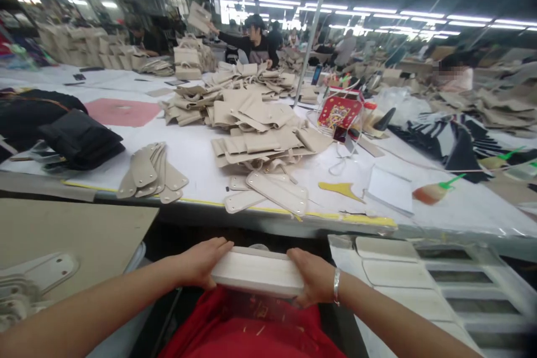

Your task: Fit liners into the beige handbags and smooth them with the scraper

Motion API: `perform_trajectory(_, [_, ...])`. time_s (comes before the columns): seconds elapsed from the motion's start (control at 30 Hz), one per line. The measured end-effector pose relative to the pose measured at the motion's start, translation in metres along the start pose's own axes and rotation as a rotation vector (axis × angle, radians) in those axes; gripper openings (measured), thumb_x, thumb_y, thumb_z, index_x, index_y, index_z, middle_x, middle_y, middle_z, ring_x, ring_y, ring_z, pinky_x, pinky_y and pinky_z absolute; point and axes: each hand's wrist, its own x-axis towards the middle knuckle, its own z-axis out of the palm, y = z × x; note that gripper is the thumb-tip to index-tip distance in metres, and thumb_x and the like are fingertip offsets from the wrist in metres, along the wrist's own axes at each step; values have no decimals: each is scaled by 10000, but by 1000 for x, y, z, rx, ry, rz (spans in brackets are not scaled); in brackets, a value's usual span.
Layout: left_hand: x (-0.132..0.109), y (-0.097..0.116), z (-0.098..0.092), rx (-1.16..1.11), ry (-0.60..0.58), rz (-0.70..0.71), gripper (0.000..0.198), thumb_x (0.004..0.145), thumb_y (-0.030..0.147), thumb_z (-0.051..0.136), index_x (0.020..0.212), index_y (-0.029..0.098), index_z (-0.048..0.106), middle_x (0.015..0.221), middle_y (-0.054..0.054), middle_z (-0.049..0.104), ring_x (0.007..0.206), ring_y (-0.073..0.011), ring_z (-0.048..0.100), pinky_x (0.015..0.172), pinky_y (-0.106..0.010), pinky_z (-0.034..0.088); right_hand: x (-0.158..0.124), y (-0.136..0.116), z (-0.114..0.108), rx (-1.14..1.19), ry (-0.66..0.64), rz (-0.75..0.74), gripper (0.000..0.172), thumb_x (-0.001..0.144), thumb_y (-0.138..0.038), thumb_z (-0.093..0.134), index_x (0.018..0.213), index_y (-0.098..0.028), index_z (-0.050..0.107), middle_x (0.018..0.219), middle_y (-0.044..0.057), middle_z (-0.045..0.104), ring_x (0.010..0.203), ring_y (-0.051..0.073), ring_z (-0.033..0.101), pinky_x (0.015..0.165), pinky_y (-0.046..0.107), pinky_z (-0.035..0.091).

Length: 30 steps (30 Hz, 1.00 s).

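Both my hands hold a stack of cream leather pieces [257, 270] edge-on, low in front of me over my red clothing. My left hand [200, 262] grips its left end with fingers curled over the top. My right hand [312, 277], with a silver bracelet at the wrist, clamps the right end. More cream rounded pieces [277, 193] lie on the white table [197, 151] just ahead, beside a fan of beige tabs [153, 173].
Piles of folded beige leather parts [255, 123] cover the table's middle. A black bag [79, 140] lies at left, a red box [339, 113] and a brush [432, 193] at right. A metal rack with cream pieces [403, 274] is at my right. Other workers sit beyond.
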Motion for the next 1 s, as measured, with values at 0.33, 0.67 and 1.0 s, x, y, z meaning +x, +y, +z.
perform_trajectory(0.33, [77, -2, -53, -120, 329, 6, 774, 717, 500, 609, 1357, 156, 341, 1410, -128, 359, 1306, -249, 312, 1090, -384, 255, 74, 68, -52, -277, 509, 258, 793, 630, -353, 744, 1301, -110, 399, 1380, 221, 355, 1261, 333, 352, 1014, 460, 318])
perform_trajectory(0.67, [188, -16, -49, 15, 585, -219, 840, 672, 437, 682, 1367, 130, 325, 1460, -171, 241, 1338, -347, 194, 1068, -481, 252, 69, 92, -58, -176, 440, 129, 327, 914, -308, 379, 1147, -215, 588, 1129, 73, 617, 1026, 186, 572, 880, 299, 432])
perform_trajectory(1.0, [184, -60, -73, -36, 557, -145, 377, 725, 76, 470, 1072, 155, 594, 1223, -84, 546, 1171, -210, 452, 1033, -330, 324, 88, 83, -48, 286, 521, 121, 385, 896, -329, 374, 1180, -151, 562, 1260, 105, 542, 1200, 186, 468, 1032, 361, 341])
